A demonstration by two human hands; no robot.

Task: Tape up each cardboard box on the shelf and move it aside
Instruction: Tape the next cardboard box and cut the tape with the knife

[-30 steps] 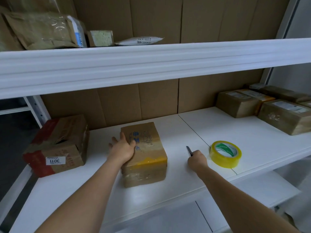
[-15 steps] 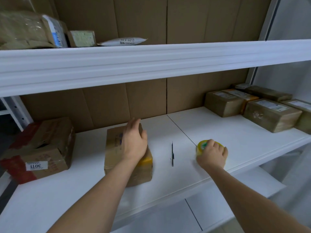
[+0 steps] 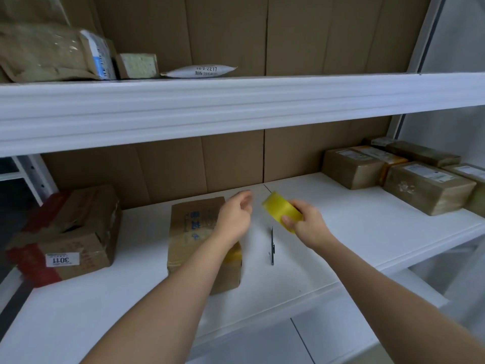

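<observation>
From the head camera, the right hand (image 3: 309, 224) is lifted above the shelf (image 3: 341, 232), its grip clamped on the yellow tape roll (image 3: 282, 211), thumb on the near face and fingers curled round the far side. The roll is tilted, clear of the shelf board. The left hand (image 3: 233, 219) hovers just at nine o'clock of the roll, fingers loosely curled and apart, holding nothing, with a small gap between it and the tape.

Beneath the left hand and forearm lies the cardboard box (image 3: 191, 232), flat on the shelf with blue print on its top and a band of yellow tape across its near end. At three o'clock of this box a slim dark knife (image 3: 272, 245) lies on the board, apart from both hands.

At nine o'clock sits a worn box with red tape (image 3: 68, 232) and a white label reading 3011 upside down. At two o'clock, near the shelf's right end, a group of taped boxes (image 3: 393, 174) stands close together. The upper shelf (image 3: 236, 101) carries parcels (image 3: 52, 53) at eleven o'clock.
</observation>
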